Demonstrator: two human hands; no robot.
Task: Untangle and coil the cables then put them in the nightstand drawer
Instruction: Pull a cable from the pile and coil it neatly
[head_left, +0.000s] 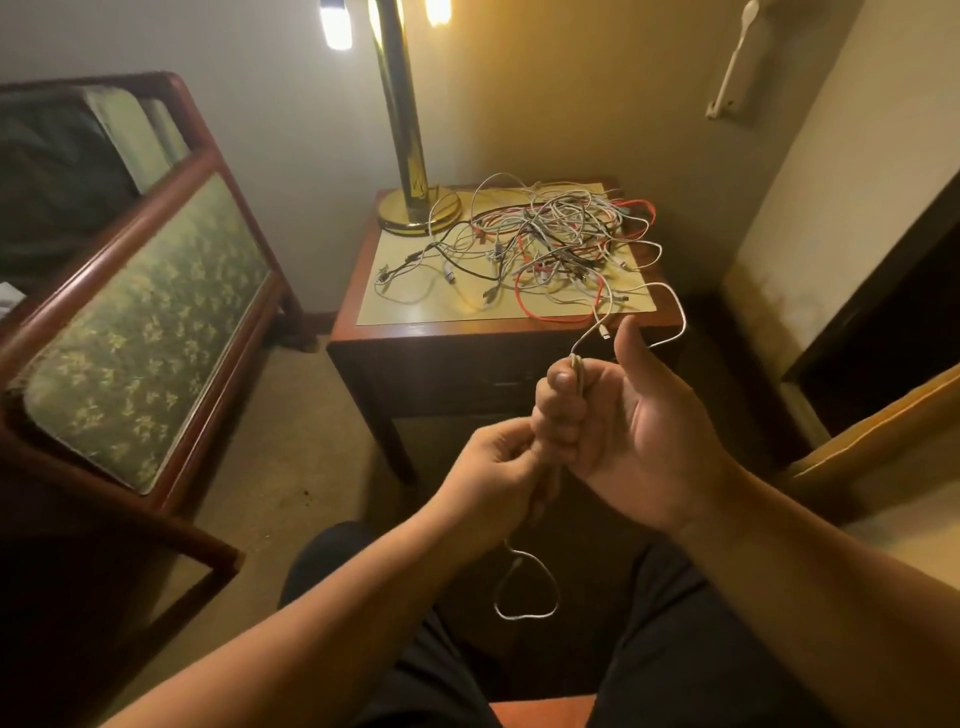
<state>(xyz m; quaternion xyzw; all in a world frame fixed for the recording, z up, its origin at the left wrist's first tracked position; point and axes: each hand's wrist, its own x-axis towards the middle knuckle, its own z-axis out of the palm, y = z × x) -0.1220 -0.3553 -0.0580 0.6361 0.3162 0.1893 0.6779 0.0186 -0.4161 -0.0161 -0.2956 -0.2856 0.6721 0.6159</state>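
Mid-coil, the right hand (618, 421) clasps loops of a thin white cable (683, 322), the left hand (493, 467) apparently pinches its tail below, before the tangled multicoloured cable heap (550, 239) on the dark wooden nightstand (415, 332); next, wind in the slack.

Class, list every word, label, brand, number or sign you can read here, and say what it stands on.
None is readable. The lamp base, nightstand and white cable show no writing; any print on plugs in the cable tangle is too small to tell.
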